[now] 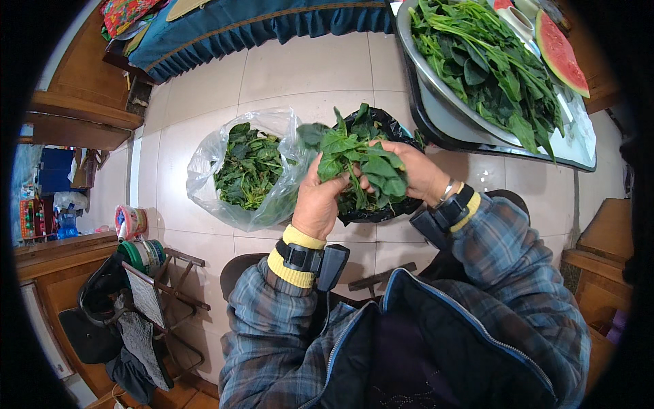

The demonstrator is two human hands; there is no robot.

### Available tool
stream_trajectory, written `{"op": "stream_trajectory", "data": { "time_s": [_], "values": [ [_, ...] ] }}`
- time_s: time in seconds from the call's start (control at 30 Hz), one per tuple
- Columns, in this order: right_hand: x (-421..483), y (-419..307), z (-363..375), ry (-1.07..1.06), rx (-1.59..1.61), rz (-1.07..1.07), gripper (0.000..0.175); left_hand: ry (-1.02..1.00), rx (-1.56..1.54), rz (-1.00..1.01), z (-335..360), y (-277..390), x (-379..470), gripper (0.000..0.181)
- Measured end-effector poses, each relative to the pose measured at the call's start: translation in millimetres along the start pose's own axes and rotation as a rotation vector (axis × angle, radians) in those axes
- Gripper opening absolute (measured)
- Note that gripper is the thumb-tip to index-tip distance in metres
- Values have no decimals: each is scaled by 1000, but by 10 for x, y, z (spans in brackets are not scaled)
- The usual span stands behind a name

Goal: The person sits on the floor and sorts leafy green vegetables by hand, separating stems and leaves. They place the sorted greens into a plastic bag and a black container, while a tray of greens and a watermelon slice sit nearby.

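Observation:
My left hand (318, 199) grips stems of a bunch of leafy greens (340, 151), thumb and fingers pinched together. On the bunch's other side, my right hand (419, 171) holds leaves and stems from the same greens. Beneath both hands stands a bin or basket lined with a black plastic bag (409, 207), with plant scraps inside; the greens hide much of it. Just left of it on the floor, a clear plastic bag (204, 204) stands open, holding many loose greens (250, 168). A large metal basin (434, 84) at the upper right is heaped with leafy greens (485, 66).
The basin rests on a black-edged table (536, 159) beside a cut watermelon piece (562, 51). A bench or bed with a blue pleated cover (286, 20) runs along the top. At lower left are a folding chair (145, 294) and a green bucket (143, 255) on the tiled floor.

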State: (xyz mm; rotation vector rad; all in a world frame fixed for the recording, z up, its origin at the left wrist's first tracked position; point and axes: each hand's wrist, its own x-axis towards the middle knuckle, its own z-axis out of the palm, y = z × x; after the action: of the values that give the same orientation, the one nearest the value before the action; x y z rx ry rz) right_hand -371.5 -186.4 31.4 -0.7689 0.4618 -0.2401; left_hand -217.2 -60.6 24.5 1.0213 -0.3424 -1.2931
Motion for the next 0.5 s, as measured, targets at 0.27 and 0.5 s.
{"op": "stream_trajectory", "data": {
  "time_s": [0.27, 0.5],
  "values": [
    [-25, 122, -97, 260, -914, -301, 21, 218, 282, -78, -142, 20, 99, 32],
    [38, 136, -125, 210, -1192, -504, 25, 99, 344, -30, -104, -148, 137, 30]
  ]
}}
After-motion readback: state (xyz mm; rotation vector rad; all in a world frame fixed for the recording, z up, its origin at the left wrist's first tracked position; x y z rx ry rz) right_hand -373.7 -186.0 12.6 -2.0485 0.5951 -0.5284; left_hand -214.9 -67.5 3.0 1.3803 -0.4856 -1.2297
